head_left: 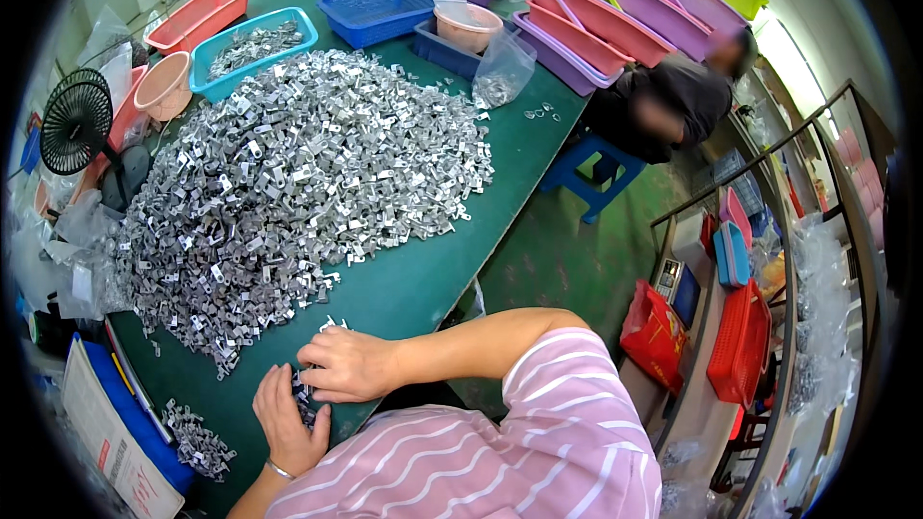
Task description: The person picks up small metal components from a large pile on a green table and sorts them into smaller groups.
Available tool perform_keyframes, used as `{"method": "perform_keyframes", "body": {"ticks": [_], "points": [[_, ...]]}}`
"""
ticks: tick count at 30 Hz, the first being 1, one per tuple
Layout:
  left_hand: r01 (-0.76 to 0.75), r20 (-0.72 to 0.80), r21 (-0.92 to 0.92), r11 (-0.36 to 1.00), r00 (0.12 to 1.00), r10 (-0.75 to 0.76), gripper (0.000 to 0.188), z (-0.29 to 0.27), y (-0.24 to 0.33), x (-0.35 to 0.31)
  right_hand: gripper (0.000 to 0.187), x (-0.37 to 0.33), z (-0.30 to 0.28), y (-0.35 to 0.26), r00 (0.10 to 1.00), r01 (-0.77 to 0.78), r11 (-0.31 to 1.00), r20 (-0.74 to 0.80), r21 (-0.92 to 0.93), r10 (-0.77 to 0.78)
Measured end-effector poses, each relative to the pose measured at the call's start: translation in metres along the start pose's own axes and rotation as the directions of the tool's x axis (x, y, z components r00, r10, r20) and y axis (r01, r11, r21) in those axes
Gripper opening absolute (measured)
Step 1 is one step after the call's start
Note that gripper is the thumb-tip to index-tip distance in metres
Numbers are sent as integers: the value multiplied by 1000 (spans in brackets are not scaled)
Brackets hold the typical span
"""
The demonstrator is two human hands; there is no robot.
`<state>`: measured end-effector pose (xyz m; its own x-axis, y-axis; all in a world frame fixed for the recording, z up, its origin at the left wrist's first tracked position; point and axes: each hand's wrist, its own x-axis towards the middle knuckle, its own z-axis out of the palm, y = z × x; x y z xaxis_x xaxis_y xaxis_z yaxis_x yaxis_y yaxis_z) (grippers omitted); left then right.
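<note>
A large heap of small silver metal brackets point(317, 163) covers much of the green table. At its near edge my left hand point(288, 426), a metal bangle on the wrist, rests with fingers stretched out and thumb apart. It curves beside a small cluster of metal brackets point(305, 398). From the right my right hand point(348, 365) reaches over this cluster, its fingers bent and drawn together, tips close to the left fingers. What those tips hold, if anything, is hidden. A few brackets point(333, 324) lie just beyond the right hand.
A smaller bracket pile point(197, 442) lies by a blue folder point(125, 394) at left. Past the heap stand a light-blue basket point(255, 43), a blue basket point(376, 12) and stacked coloured baskets point(596, 24). A black fan point(77, 122) is at left. Another person point(673, 106) sits at right.
</note>
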<state>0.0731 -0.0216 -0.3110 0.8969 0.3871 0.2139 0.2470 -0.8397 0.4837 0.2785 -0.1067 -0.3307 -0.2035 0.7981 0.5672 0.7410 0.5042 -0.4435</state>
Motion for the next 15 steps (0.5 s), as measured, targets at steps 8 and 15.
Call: {"method": "perform_keyframes", "body": {"ticks": [8,15], "points": [[31,-1,-16,999,1000,-31,74,-6,6,6,43,5,-17,-1,980,102,991,178,-81,-86],[47,13,-71,996,999,-46,63,-12,5,4,27,4,-10,-2,996,87,992,33,-91,-84]]}}
